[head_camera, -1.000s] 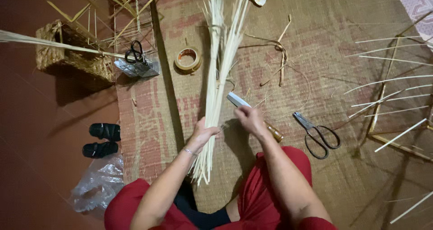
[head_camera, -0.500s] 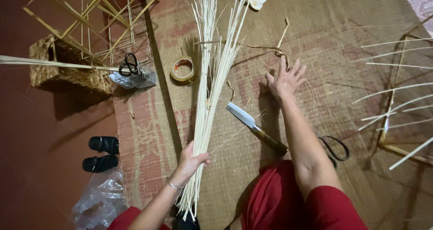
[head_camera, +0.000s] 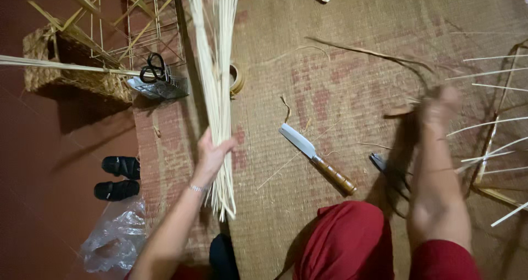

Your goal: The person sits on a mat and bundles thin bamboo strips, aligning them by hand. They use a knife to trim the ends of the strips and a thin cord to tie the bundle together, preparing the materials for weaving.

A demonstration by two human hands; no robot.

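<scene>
Left hand (head_camera: 212, 153) clenches the bundle of pale cane strips (head_camera: 217, 93) upright over the mat (head_camera: 341, 49); right hand (head_camera: 440, 107) blurred, grip indeterminate; risk: strips splaying loose near knife (head_camera: 316, 158).

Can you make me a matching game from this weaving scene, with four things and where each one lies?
Things:
1. bundle of pale strips
2. knife
3. black sandals
4. black scissors

Places:
A. on the bare floor, left of the mat
B. flat on the mat between the two arms
C. gripped in the left hand
D. on a wire rack beside the woven basket

Pairs: 1-C, 2-B, 3-A, 4-D
</scene>
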